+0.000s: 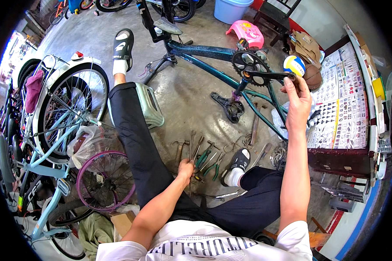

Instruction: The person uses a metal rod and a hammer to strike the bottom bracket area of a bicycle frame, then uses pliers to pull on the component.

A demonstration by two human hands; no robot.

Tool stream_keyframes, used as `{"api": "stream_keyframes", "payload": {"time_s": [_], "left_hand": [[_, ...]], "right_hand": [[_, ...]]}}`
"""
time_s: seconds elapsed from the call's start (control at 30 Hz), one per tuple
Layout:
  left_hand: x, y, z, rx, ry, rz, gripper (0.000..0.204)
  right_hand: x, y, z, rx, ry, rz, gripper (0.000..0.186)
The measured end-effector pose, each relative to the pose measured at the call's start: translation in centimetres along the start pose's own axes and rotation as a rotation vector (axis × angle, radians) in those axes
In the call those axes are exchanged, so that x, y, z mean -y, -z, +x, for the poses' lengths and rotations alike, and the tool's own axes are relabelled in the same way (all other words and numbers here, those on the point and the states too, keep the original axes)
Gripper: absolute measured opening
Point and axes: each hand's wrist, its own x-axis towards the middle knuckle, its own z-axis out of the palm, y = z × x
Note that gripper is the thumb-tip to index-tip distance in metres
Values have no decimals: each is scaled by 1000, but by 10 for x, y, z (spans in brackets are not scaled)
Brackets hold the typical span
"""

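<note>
Dark teal metal bicycle frame [204,51] stretches from the upper middle toward the right of the view, above the grey concrete floor [187,93], with a grey bicycle saddle [169,28] near its upper end. Toward its right end sits a round black toothed chainring [250,67], and a long black metal crank arm [265,75] reaches from the middle of it to the right hand [299,102]. That hand has its thumb and fingers pinched closed on the crank arm's outer end. The left hand [186,168] is low between the spread knees, fingers curled, down among the tools; a slim metal tool [191,141] runs up from beside the fingers, but I cannot tell whether they grip it. Just beside this hand lie a hammer with a wooden handle [179,152] and green-handled pliers [211,171]. A pale grey-green plastic stool [151,106] stands next to the left leg. Behind the crank arm's end are a blue, yellow and white ball [294,65] and a brown ball [312,77]. On the far left, a purple wheel rim [84,174] leans near a light blue bicycle [52,150].
</note>
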Motion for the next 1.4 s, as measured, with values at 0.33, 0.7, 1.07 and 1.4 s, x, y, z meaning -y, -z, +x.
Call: {"api": "stream_keyframes", "payload": {"time_s": [0.33, 0.7, 1.07, 1.4], "left_hand": [[12, 5, 15, 7, 28, 6, 53], [6, -1, 10, -21, 22, 112, 60], [14, 3, 29, -57, 36, 79, 57], [49, 9, 65, -60, -38, 283, 52]], "right_hand": [[-9, -11, 10, -55, 119, -18, 22], [-8, -17, 11, -17, 154, -42, 25], [-14, -20, 21, -95, 179, -82, 24], [-11, -26, 13, -73, 149, -68, 23]]}}
